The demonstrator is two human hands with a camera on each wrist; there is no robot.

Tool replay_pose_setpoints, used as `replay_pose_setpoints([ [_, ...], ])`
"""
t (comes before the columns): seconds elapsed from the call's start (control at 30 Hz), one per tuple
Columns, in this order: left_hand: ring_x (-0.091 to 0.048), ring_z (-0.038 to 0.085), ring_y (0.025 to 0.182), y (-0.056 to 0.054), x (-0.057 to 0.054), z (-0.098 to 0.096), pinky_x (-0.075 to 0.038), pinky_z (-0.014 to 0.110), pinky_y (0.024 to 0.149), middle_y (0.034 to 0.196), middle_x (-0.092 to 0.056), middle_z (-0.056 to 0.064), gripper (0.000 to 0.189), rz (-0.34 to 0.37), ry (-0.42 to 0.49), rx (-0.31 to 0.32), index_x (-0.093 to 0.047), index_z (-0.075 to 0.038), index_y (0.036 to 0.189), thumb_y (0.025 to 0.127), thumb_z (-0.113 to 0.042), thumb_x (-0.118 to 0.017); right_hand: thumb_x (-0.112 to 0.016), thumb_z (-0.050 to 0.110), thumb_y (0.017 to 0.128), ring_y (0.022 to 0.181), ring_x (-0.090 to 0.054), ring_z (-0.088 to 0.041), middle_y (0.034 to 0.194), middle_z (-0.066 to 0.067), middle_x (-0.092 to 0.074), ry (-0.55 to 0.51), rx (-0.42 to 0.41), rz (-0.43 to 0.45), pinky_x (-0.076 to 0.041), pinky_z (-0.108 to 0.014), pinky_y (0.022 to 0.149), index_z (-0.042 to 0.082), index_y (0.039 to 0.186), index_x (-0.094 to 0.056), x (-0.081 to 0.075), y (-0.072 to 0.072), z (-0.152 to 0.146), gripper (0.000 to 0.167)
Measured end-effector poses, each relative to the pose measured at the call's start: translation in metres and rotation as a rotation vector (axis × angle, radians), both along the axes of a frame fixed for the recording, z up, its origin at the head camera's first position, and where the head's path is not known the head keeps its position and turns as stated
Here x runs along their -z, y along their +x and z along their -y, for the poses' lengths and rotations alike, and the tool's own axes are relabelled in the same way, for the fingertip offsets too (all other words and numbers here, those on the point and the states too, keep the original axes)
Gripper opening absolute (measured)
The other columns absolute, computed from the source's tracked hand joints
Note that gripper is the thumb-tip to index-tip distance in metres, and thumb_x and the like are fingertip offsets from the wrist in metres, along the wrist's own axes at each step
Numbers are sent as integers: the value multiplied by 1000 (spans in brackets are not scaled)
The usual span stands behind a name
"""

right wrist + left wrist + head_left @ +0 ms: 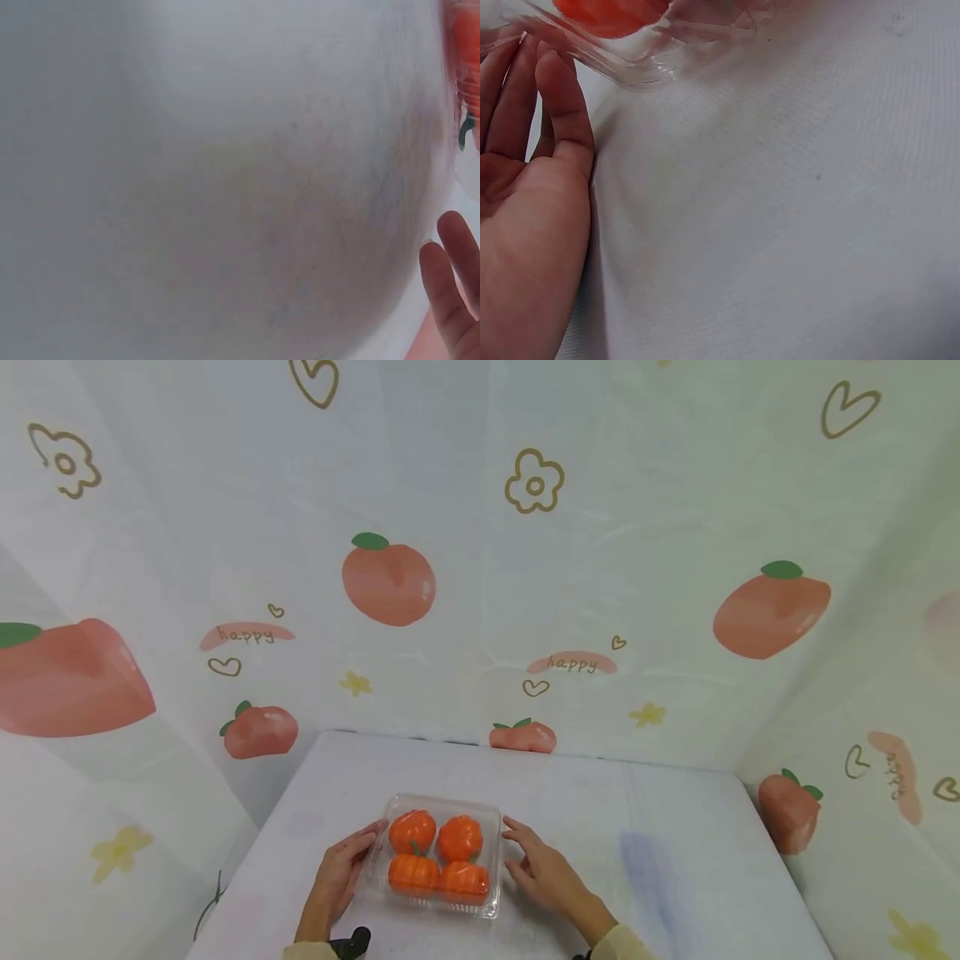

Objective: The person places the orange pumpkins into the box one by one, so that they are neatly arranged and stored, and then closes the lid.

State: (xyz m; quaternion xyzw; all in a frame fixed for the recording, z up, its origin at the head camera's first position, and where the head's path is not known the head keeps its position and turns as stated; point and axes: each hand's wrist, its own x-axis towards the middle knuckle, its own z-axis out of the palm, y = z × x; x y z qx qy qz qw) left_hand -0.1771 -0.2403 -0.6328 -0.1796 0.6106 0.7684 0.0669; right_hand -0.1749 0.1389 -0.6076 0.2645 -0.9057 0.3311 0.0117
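A clear plastic clamshell box [492,843] lies on the white-covered table with several small orange pumpkins [460,837] inside, some showing green stems. Along the box's left side, my left hand [337,872] touches the plastic with its fingertips. The left wrist view shows those fingers [562,97] mostly straight against the clear edge. Just off the box's right side is my right hand [553,878], its fingers loosely extended and holding nothing. In the right wrist view, two fingertips [442,277] appear below the box's edge [466,180], apart from it.
A white cloth with pale patches covers the table [675,860]. Behind and beside it hangs a white curtain [465,685] printed with peaches, flowers and hearts. A thin dark cord [210,902] runs by the table's left edge.
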Motion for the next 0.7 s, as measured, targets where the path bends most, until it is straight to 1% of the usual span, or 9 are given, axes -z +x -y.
replay_pose_setpoints([
  [0.07, -64, -11, 109, -1, 0, 0, -50, 5, 90, 123, -73, -14, 50, -4, 8, -3, -59, 1, 140, 97, -24, -67, -62, 23, 101, 73, -52, 5, 146, 1, -58, 6, 8, -11, -50, -18, 66, 20, 151, -46, 2, 1, 1, 53],
  [0.1, -64, -10, 109, -1, -1, -1, -51, 6, 90, 125, -73, -13, 50, -4, 14, -1, -58, 0, 141, 98, -23, -66, -60, 23, 102, 76, -54, 4, 148, -2, -56, 13, 18, -15, -54, -21, 69, 18, 151, -47, 2, 1, 2, 51],
  [0.2, -66, -8, 110, -1, -2, -2, -52, 8, 90, 130, -72, -7, 52, -14, 31, 8, -54, 0, 145, 98, -20, -66, -54, 29, 105, 85, -57, 0, 143, -5, -55, 35, 53, 39, -58, -28, 80, 15, 150, -48, 2, 2, 3, 47],
  [0.27, -66, -6, 110, -2, -3, -4, -53, 9, 89, 132, -71, -5, 57, -15, 39, 13, -52, -2, 147, 96, -21, -69, -50, 31, 107, 85, -57, -2, 126, -4, -61, 3, 57, 127, -57, -30, 80, 14, 153, -44, 2, 2, 4, 50],
  [0.33, -66, -7, 109, -2, -3, -5, -53, 9, 88, 132, -71, -4, 59, -15, 24, 17, -52, -2, 148, 96, -23, -70, -46, 33, 108, 80, -55, -2, 107, -1, -64, -48, 52, 251, -53, -27, 73, 14, 157, -39, 1, 2, 4, 53],
  [0.43, -66, -6, 107, -2, -4, -6, -53, 11, 88, 128, -73, -7, 58, -6, 7, 5, -53, -3, 147, 95, -23, -71, -45, 33, 108, 70, -54, -5, 91, 0, -64, -147, 23, 423, -46, -23, 64, 15, 161, -32, -1, 1, 3, 58],
  [0.5, -66, -5, 107, -2, -6, -7, -53, 13, 88, 127, -73, -9, 57, 0, -8, 0, -53, -4, 147, 96, -23, -70, -49, 33, 105, 68, -55, -6, 88, 1, -63, -182, 12, 506, -45, -22, 62, 18, 162, -27, -3, 0, 2, 63],
  [0.57, -67, -3, 107, -3, -7, -7, -54, 15, 88, 126, -73, -10, 56, 1, -24, -4, -54, -4, 147, 96, -23, -70, -55, 32, 102, 68, -56, -8, 90, 1, -63, -208, 3, 566, -45, -22, 61, 20, 164, -23, -4, 0, 2, 70],
  [0.7, -66, 3, 106, -3, -10, -6, -54, 18, 86, 125, -74, -12, 55, -2, -62, -9, -55, -5, 145, 96, -25, -69, -62, 33, 97, 68, -58, -11, 92, -1, -62, -232, 13, 630, -46, -23, 61, 23, 165, -19, -4, 1, 3, 81],
])
